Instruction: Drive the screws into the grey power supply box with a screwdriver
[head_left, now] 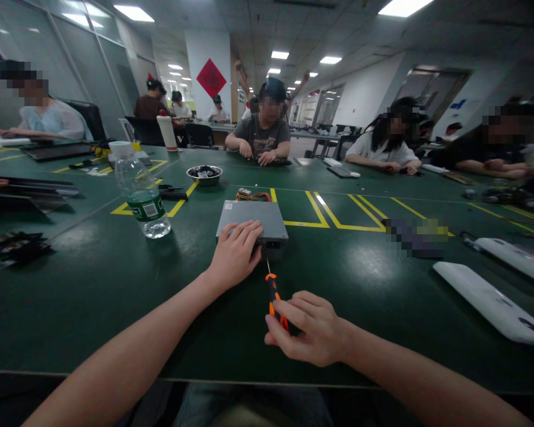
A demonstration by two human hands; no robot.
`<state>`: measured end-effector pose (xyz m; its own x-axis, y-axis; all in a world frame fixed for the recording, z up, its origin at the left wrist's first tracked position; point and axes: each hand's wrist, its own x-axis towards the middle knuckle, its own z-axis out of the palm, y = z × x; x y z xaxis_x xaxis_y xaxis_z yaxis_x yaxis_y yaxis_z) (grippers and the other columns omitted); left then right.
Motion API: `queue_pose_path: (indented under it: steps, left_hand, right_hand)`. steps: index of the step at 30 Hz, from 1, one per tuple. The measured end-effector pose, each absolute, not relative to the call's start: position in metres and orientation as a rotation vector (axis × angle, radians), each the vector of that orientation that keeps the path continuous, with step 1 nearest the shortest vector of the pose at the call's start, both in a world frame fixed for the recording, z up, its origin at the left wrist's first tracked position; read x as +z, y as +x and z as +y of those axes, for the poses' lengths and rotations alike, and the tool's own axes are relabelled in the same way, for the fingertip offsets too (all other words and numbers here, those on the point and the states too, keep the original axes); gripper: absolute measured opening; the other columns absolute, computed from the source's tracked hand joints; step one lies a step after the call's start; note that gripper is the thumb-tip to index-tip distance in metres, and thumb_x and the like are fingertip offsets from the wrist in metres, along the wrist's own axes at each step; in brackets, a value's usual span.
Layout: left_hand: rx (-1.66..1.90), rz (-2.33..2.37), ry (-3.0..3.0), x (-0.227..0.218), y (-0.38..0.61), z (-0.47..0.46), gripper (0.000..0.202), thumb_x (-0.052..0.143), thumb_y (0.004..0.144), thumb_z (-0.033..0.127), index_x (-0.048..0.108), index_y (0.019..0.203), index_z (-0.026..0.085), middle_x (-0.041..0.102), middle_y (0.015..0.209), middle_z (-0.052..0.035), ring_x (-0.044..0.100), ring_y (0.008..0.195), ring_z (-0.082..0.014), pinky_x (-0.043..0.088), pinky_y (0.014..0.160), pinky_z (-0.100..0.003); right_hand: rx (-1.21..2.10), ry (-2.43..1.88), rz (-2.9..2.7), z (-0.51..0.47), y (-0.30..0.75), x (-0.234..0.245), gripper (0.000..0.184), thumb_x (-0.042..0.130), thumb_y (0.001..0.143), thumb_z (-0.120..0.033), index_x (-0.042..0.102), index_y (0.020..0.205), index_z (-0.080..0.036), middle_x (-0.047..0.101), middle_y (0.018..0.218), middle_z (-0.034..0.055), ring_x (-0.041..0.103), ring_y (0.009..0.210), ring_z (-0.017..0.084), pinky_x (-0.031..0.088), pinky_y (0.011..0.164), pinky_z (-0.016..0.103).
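Left hand (235, 254) lies flat on a grey metal box (271, 214), right hand (310, 329) grips an orange-black screwdriver (273, 287); round steel bowl (204, 181) holds dark pieces (207, 171).

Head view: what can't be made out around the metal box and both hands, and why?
All in the head view:
Screwdriver: tip too small and dark to tell whether it touches the metal box; rear partly hidden by the right hand.
Top of the metal box: partly covered by the left hand.
Label: print too small to read.
Bowl: contents too small to identify.
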<state>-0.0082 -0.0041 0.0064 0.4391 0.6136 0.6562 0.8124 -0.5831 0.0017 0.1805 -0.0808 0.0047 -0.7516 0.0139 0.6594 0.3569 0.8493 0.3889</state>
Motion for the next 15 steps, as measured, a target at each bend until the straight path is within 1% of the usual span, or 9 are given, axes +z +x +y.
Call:
queue_pose_path:
  steps: [3, 5, 7, 9, 11, 12, 13, 15]
  left_hand:
    - [-0.876, -1.216, -2.367, 0.0076, -0.0076, -0.0036, 0.030, 0.042, 0.084, 0.022, 0.050, 0.113, 0.016, 0.054, 0.124, -0.0080, 0.046, 0.118, -0.0213, 0.028, 0.100, -0.041]
    - [-0.877, -1.212, -2.356, 0.0078, -0.0074, -0.0031, 0.030, 0.042, 0.085, 0.022, 0.051, 0.112, 0.016, 0.055, 0.123, -0.0084, 0.045, 0.119, -0.0223, 0.029, 0.100, -0.042]
    - [-0.878, -1.212, -2.355, 0.0076, -0.0072, -0.0027, 0.029, 0.042, 0.084, 0.023, 0.051, 0.111, 0.016, 0.055, 0.123, -0.0088, 0.045, 0.119, -0.0229, 0.029, 0.100, -0.042]
    - [-0.879, -1.217, -2.362, 0.0075, -0.0072, -0.0025, 0.030, 0.043, 0.084, 0.023, 0.051, 0.112, 0.016, 0.055, 0.123, -0.0091, 0.045, 0.118, -0.0227, 0.029, 0.099, -0.041]
    - [-0.881, -1.220, -2.370, 0.0076, -0.0074, -0.0026, 0.030, 0.043, 0.084, 0.022, 0.050, 0.113, 0.016, 0.054, 0.124, -0.0090, 0.045, 0.118, -0.0225, 0.030, 0.099, -0.042]
    - [-0.882, -1.220, -2.373, 0.0077, -0.0075, -0.0028, 0.030, 0.043, 0.084, 0.022, 0.050, 0.113, 0.017, 0.054, 0.124, -0.0089, 0.045, 0.119, -0.0226, 0.030, 0.099, -0.042]
    - [-0.883, -1.220, -2.373, 0.0077, -0.0076, -0.0029, 0.031, 0.043, 0.084, 0.022, 0.050, 0.113, 0.017, 0.054, 0.124, -0.0088, 0.045, 0.119, -0.0226, 0.030, 0.098, -0.042]
    - [-0.879, -1.220, -2.377, 0.0077, -0.0079, -0.0030, 0.031, 0.043, 0.084, 0.022, 0.050, 0.114, 0.017, 0.054, 0.124, -0.0087, 0.045, 0.119, -0.0226, 0.030, 0.098, -0.042]
  right_hand:
    - [-0.603, -0.228, -2.334, -0.0805, 0.1804, 0.0036, 0.019, 0.064, 0.075, -0.029, 0.056, 0.083, -0.014, 0.064, 0.095, 0.0128, 0.058, 0.065, 0.010, 0.048, 0.056, 0.022]
    - [-0.555, -0.229, -2.323, -0.0811, 0.1796, 0.0033, 0.023, 0.060, 0.078, -0.032, 0.055, 0.083, -0.011, 0.064, 0.095, 0.0152, 0.059, 0.070, 0.012, 0.050, 0.058, 0.022]
    - [-0.514, -0.235, -2.337, -0.0820, 0.1789, 0.0031, 0.023, 0.054, 0.081, -0.030, 0.055, 0.089, -0.008, 0.063, 0.096, 0.0172, 0.061, 0.078, 0.014, 0.051, 0.063, 0.023]
    - [-0.511, -0.260, -2.365, -0.0823, 0.1792, 0.0025, 0.025, 0.052, 0.081, -0.025, 0.055, 0.100, -0.010, 0.060, 0.100, 0.0169, 0.060, 0.084, 0.016, 0.051, 0.067, 0.025]
    - [-0.546, -0.314, -2.399, -0.0818, 0.1807, 0.0016, 0.032, 0.054, 0.079, -0.023, 0.053, 0.111, -0.017, 0.059, 0.100, 0.0132, 0.060, 0.077, 0.015, 0.051, 0.065, 0.026]
    - [-0.568, -0.330, -2.409, -0.0812, 0.1817, 0.0011, 0.035, 0.056, 0.078, -0.024, 0.053, 0.113, -0.021, 0.059, 0.098, 0.0112, 0.060, 0.072, 0.014, 0.050, 0.062, 0.026]
    - [-0.583, -0.333, -2.413, -0.0805, 0.1828, 0.0007, 0.035, 0.058, 0.077, -0.026, 0.053, 0.112, -0.022, 0.059, 0.095, 0.0099, 0.059, 0.068, 0.013, 0.049, 0.059, 0.026]
    - [-0.577, -0.303, -2.413, -0.0792, 0.1845, 0.0003, 0.029, 0.060, 0.076, -0.027, 0.056, 0.104, -0.018, 0.060, 0.092, 0.0101, 0.058, 0.065, 0.012, 0.048, 0.057, 0.024]
